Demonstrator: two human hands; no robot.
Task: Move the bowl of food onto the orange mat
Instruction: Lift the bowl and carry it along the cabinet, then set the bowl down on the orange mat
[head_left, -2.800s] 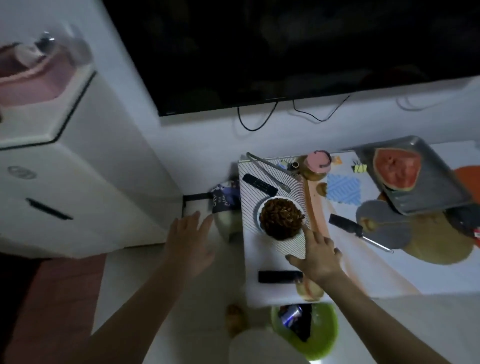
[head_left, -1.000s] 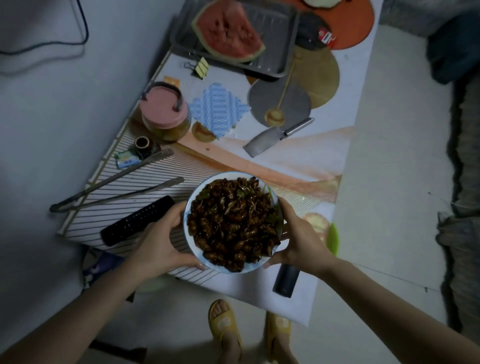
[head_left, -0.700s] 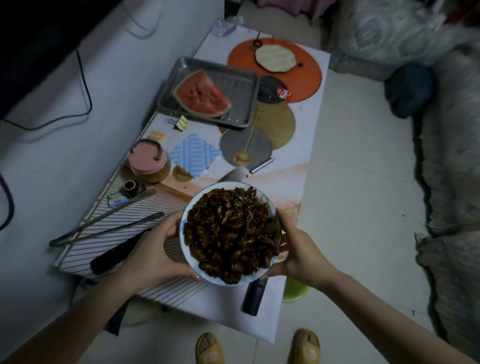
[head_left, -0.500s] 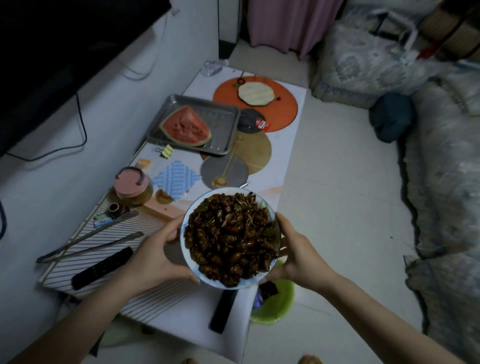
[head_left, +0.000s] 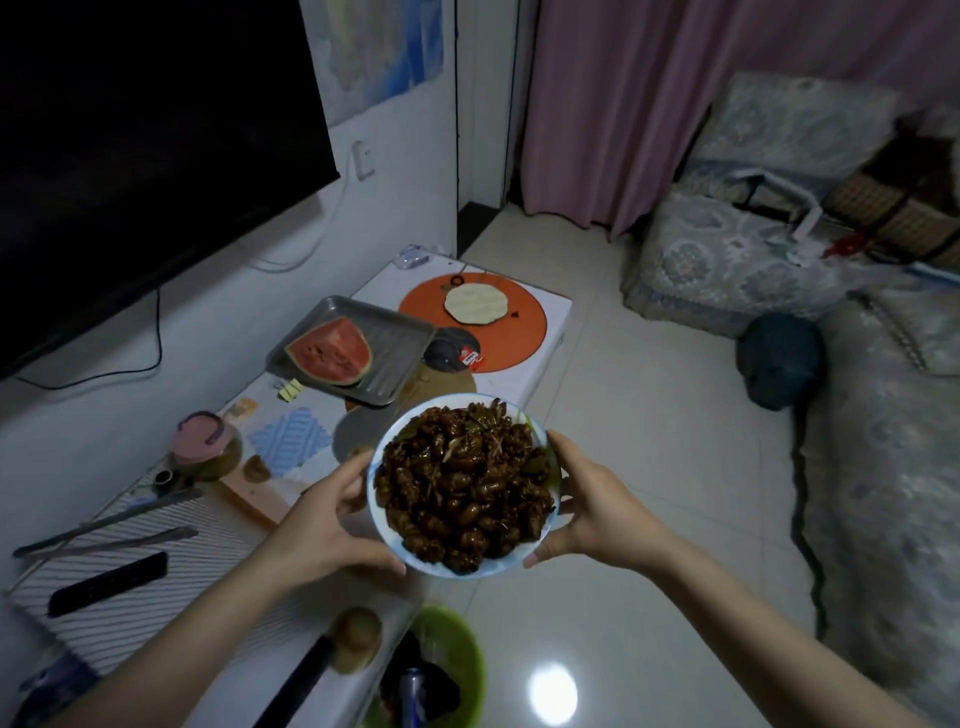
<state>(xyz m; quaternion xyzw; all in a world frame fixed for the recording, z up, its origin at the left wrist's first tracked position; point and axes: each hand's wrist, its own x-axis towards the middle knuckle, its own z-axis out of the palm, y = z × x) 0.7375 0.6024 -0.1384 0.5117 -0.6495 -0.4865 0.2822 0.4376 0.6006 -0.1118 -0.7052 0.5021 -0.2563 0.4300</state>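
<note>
Both hands are wrapped on the bowl (head_left: 464, 484), your left hand (head_left: 326, 525) cupping the near-left rim and your right hand (head_left: 592, 506) on the opposite side, so it stays level while it's up in the air above the near half of the low table (head_left: 545, 312). Makes sense, it's heaped with dark, glossy stir-fried pieces and a few green bits, right up to the white-blue rim. The orange mat (head_left: 511, 338) is at the far end, with a pale round disc (head_left: 476, 303) sitting on it, so you'll probably want the bare orange patch beside that.
</note>
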